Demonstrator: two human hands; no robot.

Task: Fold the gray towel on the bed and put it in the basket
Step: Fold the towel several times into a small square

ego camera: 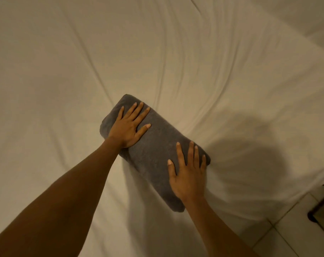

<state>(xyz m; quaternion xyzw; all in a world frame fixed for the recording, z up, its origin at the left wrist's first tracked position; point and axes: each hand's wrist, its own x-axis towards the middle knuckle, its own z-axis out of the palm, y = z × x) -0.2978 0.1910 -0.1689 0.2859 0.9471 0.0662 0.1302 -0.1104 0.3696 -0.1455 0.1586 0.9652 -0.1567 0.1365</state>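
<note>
The gray towel (157, 145) lies folded into a thick oblong on the white bed sheet (64, 71), running diagonally from upper left to lower right. My left hand (128, 127) rests flat on its upper left end, fingers spread. My right hand (189, 175) presses flat on its lower right part, fingers apart and pointing away from me. Neither hand grips the cloth. No basket is in view.
The wrinkled sheet fills most of the view. The bed's edge runs along the lower right, with pale floor tiles (294, 236) beyond it and a dark furniture leg (318, 210) at the right edge. A pillow or raised fold (296, 13) sits top right.
</note>
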